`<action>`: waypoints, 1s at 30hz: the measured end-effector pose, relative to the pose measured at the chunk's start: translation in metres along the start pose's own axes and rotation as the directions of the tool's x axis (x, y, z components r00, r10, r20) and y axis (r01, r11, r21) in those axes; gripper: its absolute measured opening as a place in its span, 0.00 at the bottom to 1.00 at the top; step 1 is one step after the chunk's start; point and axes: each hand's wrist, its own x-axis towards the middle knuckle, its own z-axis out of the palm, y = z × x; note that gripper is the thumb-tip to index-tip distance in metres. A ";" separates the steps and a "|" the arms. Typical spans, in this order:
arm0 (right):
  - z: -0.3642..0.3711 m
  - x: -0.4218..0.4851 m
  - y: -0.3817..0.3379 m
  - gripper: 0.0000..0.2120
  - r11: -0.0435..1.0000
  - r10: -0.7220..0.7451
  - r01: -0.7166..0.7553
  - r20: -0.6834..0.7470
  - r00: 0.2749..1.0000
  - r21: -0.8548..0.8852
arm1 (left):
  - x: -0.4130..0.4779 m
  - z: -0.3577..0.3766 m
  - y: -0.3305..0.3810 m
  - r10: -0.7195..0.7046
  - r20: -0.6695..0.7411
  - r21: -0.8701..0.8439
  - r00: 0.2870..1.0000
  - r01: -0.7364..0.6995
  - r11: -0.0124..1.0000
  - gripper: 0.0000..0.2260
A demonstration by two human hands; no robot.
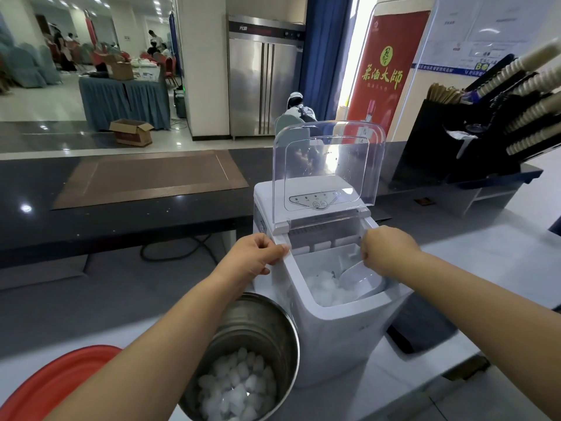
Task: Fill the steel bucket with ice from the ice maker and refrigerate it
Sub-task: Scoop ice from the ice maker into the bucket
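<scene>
The white ice maker (334, 338) stands on the counter with its clear lid (328, 165) tilted up and open. Its inner bin holds ice (324, 291) and a translucent scoop (361, 282) lying at the right side. My left hand (258, 255) pinches the left rim of the opening with curled fingers and thumb. My right hand (387, 250) curls over the right rim, just above the scoop. The steel bucket (267, 326) sits in front of the machine on its left, under my left forearm, and is partly filled with ice cubes (239, 387).
A red round basin or lid (57, 387) lies at the bottom left. A black cup and straw rack (485, 138) stands at the right. A raised black counter with a brown mat (151, 177) runs behind. A steel two-door refrigerator (264, 80) stands across the floor.
</scene>
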 end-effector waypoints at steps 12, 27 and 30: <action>0.008 0.000 -0.015 0.08 0.981 -0.028 0.014 0.067 0.997 0.195 | 0.001 -0.001 0.001 -0.007 0.009 0.009 1.000 0.007 1.000 0.14; 0.010 0.002 -0.016 0.17 0.835 -0.072 0.010 0.090 0.993 0.550 | 0.002 -0.002 0.001 0.000 0.025 0.034 1.000 -0.001 0.999 0.13; 0.009 0.002 -0.012 0.17 0.836 -0.053 0.017 0.049 0.997 0.549 | 0.002 -0.002 -0.001 -0.006 0.021 0.019 1.000 0.005 1.000 0.13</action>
